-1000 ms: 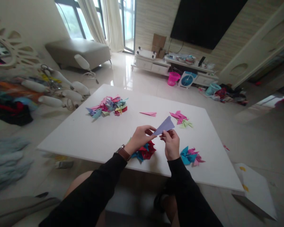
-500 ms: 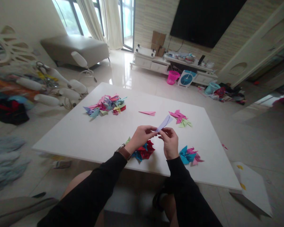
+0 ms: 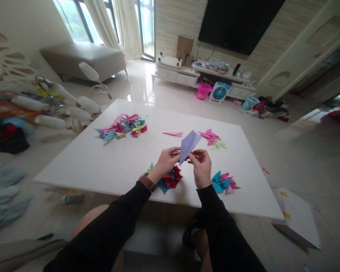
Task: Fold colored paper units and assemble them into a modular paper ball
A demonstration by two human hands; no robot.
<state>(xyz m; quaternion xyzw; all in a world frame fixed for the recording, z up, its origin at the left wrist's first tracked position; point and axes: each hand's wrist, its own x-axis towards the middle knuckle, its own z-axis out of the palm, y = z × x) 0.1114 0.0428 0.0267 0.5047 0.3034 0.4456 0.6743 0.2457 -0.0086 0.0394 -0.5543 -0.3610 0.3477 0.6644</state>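
A folded lavender paper triangle (image 3: 188,145) is held up above the white table (image 3: 107,162), its tip pointing up and to the right. My left hand (image 3: 166,161) pinches its lower left edge. My right hand (image 3: 201,168) pinches its lower right edge. Under my hands lies a red and blue heap of folded paper pieces (image 3: 168,179). A blue and pink heap (image 3: 223,181) sits just right of my right hand.
A large mixed pile of folded papers (image 3: 121,126) lies at the table's far left. A flat pink triangle (image 3: 173,133) and a pink and green cluster (image 3: 213,138) lie beyond my hands. A white box (image 3: 296,217) stands on the floor at right.
The lavender paper has turned in my fingers, from nearly edge-on half a second ago to showing its broad face. Both hands stay pinched on it.
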